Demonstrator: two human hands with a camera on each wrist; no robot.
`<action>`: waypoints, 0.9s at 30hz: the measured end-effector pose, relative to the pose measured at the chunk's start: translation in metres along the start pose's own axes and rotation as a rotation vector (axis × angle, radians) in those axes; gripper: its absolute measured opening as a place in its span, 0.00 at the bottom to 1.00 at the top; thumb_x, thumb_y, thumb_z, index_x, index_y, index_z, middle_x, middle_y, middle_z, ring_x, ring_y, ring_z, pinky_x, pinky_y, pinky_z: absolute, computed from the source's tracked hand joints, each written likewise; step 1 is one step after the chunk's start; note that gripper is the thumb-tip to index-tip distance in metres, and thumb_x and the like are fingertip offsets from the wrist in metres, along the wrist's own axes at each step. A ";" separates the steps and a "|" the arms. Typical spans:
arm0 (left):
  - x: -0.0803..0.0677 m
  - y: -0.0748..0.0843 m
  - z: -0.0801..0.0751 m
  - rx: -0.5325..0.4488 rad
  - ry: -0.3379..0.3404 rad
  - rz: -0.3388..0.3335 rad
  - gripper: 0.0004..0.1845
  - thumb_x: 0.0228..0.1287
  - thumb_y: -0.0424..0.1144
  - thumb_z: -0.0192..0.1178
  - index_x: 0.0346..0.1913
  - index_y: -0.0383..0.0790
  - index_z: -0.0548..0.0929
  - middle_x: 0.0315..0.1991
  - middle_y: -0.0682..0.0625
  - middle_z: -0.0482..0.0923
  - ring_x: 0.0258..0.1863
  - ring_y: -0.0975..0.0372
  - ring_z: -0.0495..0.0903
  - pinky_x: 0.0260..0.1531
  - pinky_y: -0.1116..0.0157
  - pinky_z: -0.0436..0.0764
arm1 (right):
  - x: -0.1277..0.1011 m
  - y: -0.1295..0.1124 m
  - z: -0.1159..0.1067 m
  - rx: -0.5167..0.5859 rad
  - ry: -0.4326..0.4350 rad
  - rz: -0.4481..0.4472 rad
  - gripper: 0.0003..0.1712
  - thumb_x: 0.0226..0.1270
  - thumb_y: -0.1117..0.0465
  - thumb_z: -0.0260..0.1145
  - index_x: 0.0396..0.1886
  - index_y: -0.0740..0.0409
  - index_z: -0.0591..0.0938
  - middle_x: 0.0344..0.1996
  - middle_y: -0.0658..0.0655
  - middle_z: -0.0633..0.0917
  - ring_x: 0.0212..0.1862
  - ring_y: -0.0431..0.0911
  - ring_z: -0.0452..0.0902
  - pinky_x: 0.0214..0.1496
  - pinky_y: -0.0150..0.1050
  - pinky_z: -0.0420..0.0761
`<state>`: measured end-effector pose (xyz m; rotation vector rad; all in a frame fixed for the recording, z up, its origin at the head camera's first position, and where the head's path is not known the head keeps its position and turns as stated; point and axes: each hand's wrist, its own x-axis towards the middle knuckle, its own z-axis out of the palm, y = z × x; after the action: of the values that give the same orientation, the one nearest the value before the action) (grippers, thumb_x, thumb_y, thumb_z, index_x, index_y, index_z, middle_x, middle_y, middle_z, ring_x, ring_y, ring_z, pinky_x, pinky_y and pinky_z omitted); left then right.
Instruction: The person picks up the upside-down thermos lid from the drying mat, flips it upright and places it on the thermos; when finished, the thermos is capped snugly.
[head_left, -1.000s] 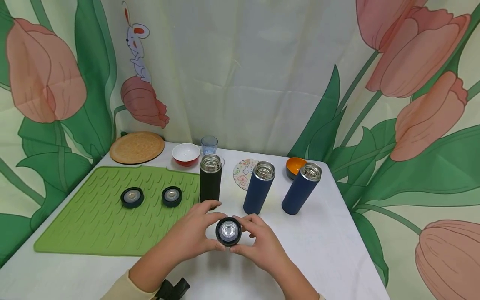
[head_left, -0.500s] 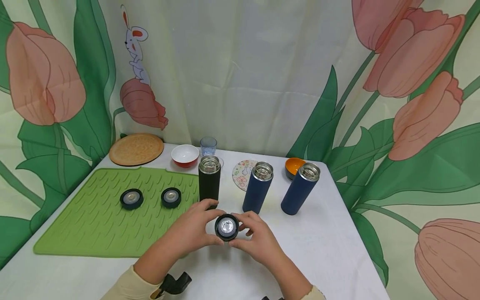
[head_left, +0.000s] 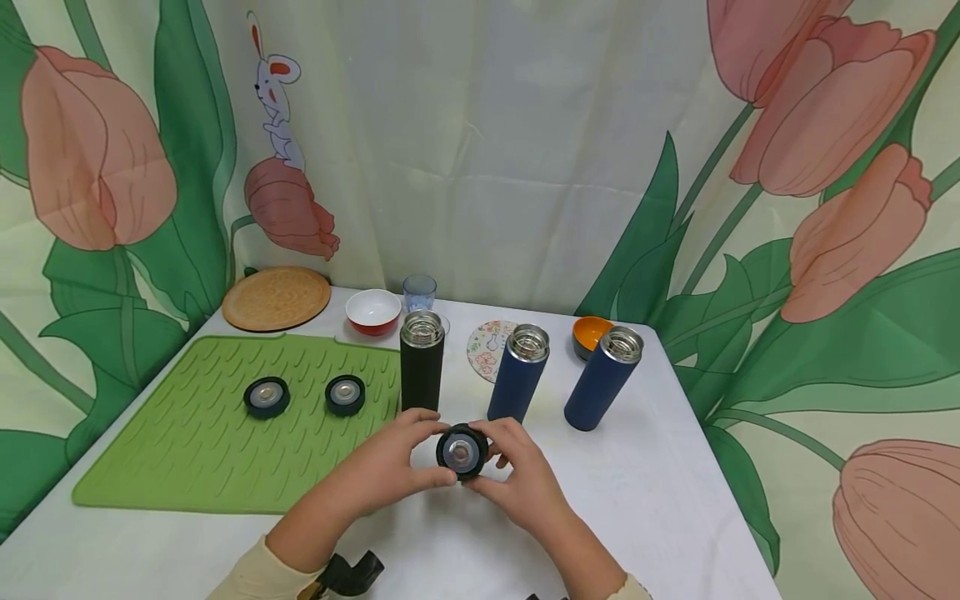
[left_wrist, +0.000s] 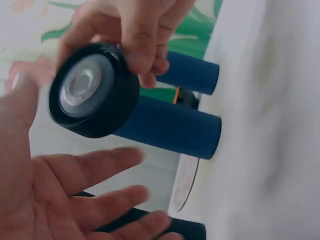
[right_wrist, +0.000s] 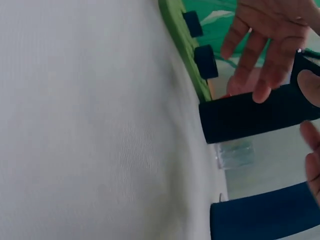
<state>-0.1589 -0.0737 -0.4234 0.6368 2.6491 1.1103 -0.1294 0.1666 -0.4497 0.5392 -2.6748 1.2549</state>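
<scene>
The round black screw lid with a silver insert (head_left: 461, 451) was held above the white tablecloth (head_left: 660, 492), just in front of the black open-topped flask (head_left: 421, 362). Compared with one second earlier, the lid had risen slightly and moved toward the flasks, tilting its insert more to the camera. The right hand (head_left: 517, 475) pinched its rim between curled thumb and fingers. The left hand (head_left: 390, 467) had loosened: in the left wrist view its fingers (left_wrist: 95, 165) lay spread beside the lid, not gripping. The lid was probably passing to right-hand control. Two navy flasks (head_left: 519, 375) stood behind; two matching lids (head_left: 266, 397) rested on the green mat (head_left: 187, 450).
</scene>
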 end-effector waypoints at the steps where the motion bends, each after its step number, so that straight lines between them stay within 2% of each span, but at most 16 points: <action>1: -0.001 -0.001 0.000 -0.060 -0.013 -0.022 0.31 0.68 0.60 0.70 0.65 0.44 0.86 0.74 0.44 0.74 0.74 0.43 0.74 0.69 0.38 0.76 | -0.001 -0.001 0.000 -0.045 0.012 -0.064 0.43 0.51 0.65 0.87 0.66 0.32 0.82 0.53 0.43 0.81 0.46 0.37 0.82 0.48 0.36 0.85; 4: -0.003 -0.003 -0.001 -0.205 -0.052 -0.077 0.28 0.80 0.60 0.56 0.59 0.39 0.89 0.70 0.41 0.79 0.71 0.43 0.76 0.68 0.38 0.76 | -0.004 -0.001 -0.001 -0.224 0.062 -0.305 0.44 0.49 0.69 0.87 0.64 0.35 0.82 0.52 0.47 0.82 0.43 0.39 0.81 0.45 0.33 0.86; 7: -0.004 -0.005 -0.003 -0.331 -0.128 -0.083 0.28 0.83 0.58 0.51 0.57 0.38 0.89 0.64 0.41 0.83 0.62 0.47 0.81 0.60 0.45 0.82 | -0.004 -0.001 -0.001 -0.385 0.122 -0.524 0.43 0.49 0.70 0.87 0.62 0.37 0.80 0.49 0.51 0.84 0.40 0.41 0.80 0.42 0.29 0.84; 10: -0.003 -0.006 -0.003 -0.419 -0.220 -0.054 0.29 0.83 0.59 0.52 0.59 0.36 0.88 0.63 0.39 0.83 0.58 0.51 0.81 0.55 0.50 0.85 | -0.004 -0.002 0.000 -0.432 0.142 -0.607 0.43 0.49 0.70 0.86 0.61 0.38 0.78 0.48 0.53 0.86 0.39 0.41 0.81 0.41 0.27 0.82; 14: -0.004 -0.009 -0.001 -0.538 -0.289 -0.026 0.32 0.81 0.58 0.55 0.67 0.32 0.82 0.71 0.34 0.76 0.66 0.46 0.80 0.61 0.46 0.85 | -0.007 -0.005 0.002 -0.454 0.129 -0.607 0.39 0.51 0.69 0.86 0.58 0.38 0.78 0.52 0.53 0.85 0.41 0.41 0.80 0.42 0.28 0.82; 16: -0.004 -0.010 0.001 -0.568 -0.287 -0.028 0.32 0.79 0.57 0.59 0.66 0.31 0.82 0.74 0.33 0.73 0.69 0.45 0.78 0.62 0.47 0.84 | -0.009 -0.007 0.003 -0.448 0.109 -0.567 0.40 0.51 0.69 0.86 0.60 0.38 0.78 0.55 0.54 0.84 0.43 0.42 0.80 0.44 0.30 0.83; 18: -0.004 -0.012 0.003 -0.572 -0.241 -0.032 0.29 0.76 0.56 0.63 0.61 0.32 0.85 0.76 0.33 0.70 0.69 0.44 0.76 0.62 0.47 0.83 | -0.012 -0.009 0.003 -0.354 0.058 -0.460 0.44 0.52 0.68 0.86 0.66 0.39 0.77 0.60 0.55 0.80 0.49 0.44 0.81 0.48 0.33 0.86; 21: -0.002 -0.013 0.004 -0.520 -0.129 -0.009 0.22 0.72 0.55 0.68 0.51 0.37 0.88 0.76 0.36 0.70 0.70 0.43 0.74 0.63 0.44 0.80 | -0.011 -0.012 0.000 -0.116 -0.034 -0.178 0.55 0.55 0.63 0.86 0.79 0.35 0.68 0.68 0.52 0.73 0.57 0.46 0.79 0.52 0.37 0.85; 24: 0.000 -0.012 0.004 -0.462 -0.023 0.025 0.18 0.69 0.53 0.71 0.49 0.42 0.88 0.75 0.39 0.71 0.70 0.40 0.74 0.63 0.39 0.78 | -0.007 -0.015 -0.005 0.103 -0.084 0.101 0.56 0.59 0.54 0.83 0.83 0.32 0.63 0.72 0.49 0.69 0.62 0.49 0.75 0.50 0.41 0.82; 25: 0.001 -0.011 0.004 -0.453 0.000 0.037 0.17 0.68 0.51 0.72 0.50 0.43 0.88 0.75 0.40 0.71 0.70 0.39 0.74 0.64 0.38 0.78 | -0.005 -0.015 -0.006 0.142 -0.097 0.164 0.54 0.60 0.51 0.82 0.83 0.33 0.65 0.72 0.49 0.69 0.63 0.49 0.75 0.50 0.40 0.81; 27: 0.001 -0.011 0.004 -0.448 0.024 0.061 0.18 0.67 0.49 0.74 0.54 0.44 0.87 0.76 0.41 0.70 0.71 0.38 0.74 0.65 0.40 0.80 | -0.003 -0.016 -0.007 0.195 -0.117 0.231 0.47 0.62 0.49 0.81 0.80 0.38 0.71 0.70 0.50 0.72 0.63 0.50 0.76 0.52 0.41 0.80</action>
<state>-0.1612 -0.0773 -0.4339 0.6134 2.2885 1.6644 -0.1212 0.1632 -0.4350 0.3425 -2.7924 1.6053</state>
